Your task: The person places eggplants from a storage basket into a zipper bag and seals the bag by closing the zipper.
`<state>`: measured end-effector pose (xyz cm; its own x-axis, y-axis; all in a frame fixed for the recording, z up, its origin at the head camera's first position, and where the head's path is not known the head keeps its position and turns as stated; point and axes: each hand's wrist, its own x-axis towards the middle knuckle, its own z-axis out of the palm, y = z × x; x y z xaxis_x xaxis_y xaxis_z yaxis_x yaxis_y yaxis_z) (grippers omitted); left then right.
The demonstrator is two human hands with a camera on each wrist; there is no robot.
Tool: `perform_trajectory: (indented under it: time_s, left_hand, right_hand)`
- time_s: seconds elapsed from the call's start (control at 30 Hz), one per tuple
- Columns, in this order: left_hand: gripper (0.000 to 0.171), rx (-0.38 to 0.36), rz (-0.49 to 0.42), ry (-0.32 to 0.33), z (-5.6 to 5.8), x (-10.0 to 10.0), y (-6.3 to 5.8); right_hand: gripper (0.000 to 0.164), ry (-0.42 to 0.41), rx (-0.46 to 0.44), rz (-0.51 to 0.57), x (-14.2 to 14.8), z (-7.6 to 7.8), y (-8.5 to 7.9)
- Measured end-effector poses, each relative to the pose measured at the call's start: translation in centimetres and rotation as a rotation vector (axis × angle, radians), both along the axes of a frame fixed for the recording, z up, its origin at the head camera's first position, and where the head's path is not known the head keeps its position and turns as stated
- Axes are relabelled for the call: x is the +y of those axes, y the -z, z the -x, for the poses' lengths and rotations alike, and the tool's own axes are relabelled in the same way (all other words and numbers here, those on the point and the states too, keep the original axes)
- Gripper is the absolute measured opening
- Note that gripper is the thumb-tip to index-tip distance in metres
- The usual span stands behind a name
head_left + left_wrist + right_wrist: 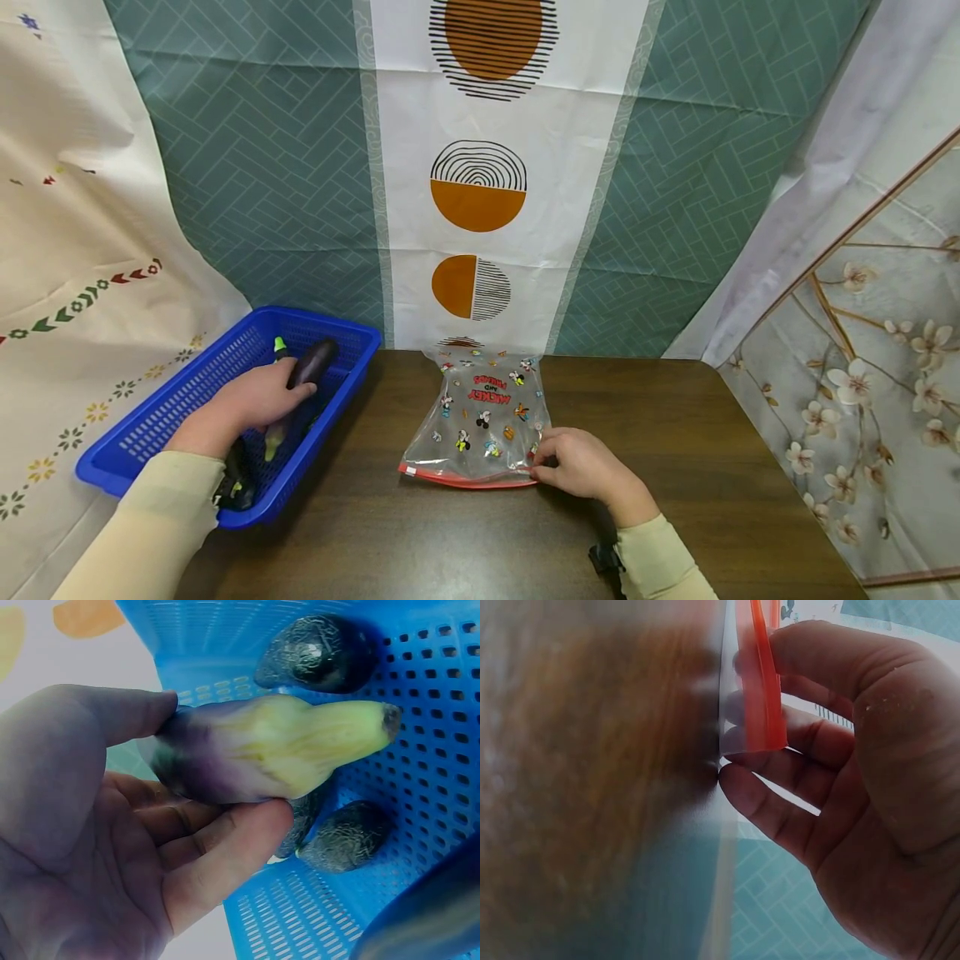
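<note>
My left hand (pixel 258 396) reaches into a blue plastic basket (pixel 180 367) and grips a purple eggplant (pixel 318 358). In the left wrist view, thumb and fingers hold this eggplant (pixel 247 750) by its dark body, its pale green stem pointing away from the palm. Several dark rounded vegetables (pixel 319 656) with pale netted markings lie beyond it. My right hand (pixel 581 462) pinches the near right corner of a clear zip bag (pixel 480 425) with cartoon prints. The bag's red zip strip (pixel 761 697) sits between thumb and fingers in the right wrist view.
The basket stands at the left of a dark wooden table (pixel 360 533). Another long dark vegetable (pixel 427 907) shows at the wrist view's lower right. A patterned curtain (pixel 285 167) hangs behind the table, and a floral cloth (pixel 862 392) covers the right side.
</note>
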<state>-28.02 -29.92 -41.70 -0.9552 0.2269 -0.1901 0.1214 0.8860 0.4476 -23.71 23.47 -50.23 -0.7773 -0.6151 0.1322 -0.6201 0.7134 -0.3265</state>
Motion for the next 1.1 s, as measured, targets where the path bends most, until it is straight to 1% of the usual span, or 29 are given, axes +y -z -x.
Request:
perform_trajectory:
  time_s: [0.17,0.23,0.4,0.6,0.83,1.0,1.1]
  left_hand:
    - [0.057,0.032,0.000,0.000,-0.3,0.2,-0.6]
    - [0.059,0.063,0.013,0.004,-0.4,0.3,-0.9]
    - [0.056,0.140,0.019,0.010,-0.4,0.4,-1.4]
    - [0.050,0.170,-0.010,0.004,-0.5,0.7,-1.9]
    - [0.054,0.223,0.003,-0.001,-0.7,1.1,-2.6]
    - [0.057,0.230,0.000,-0.011,-1.0,1.5,-3.2]
    - [0.059,0.226,-0.018,-0.011,-1.2,1.8,-3.5]
  right_hand:
    - [0.014,0.012,-0.003,-0.004,-0.1,0.0,0.0]
    - [0.015,0.016,-0.003,-0.004,-0.1,0.0,0.0]
    - [0.016,0.021,-0.001,-0.005,-0.2,-0.1,-0.1]
    - [0.017,0.029,-0.005,-0.011,-0.2,-0.1,-0.1]
    - [0.016,0.032,0.003,-0.009,-0.2,0.0,0.0]
    - [0.017,0.022,0.038,-0.009,-0.3,-0.1,0.1]
    - [0.018,0.019,0.067,-0.007,-0.4,-0.1,0.2]
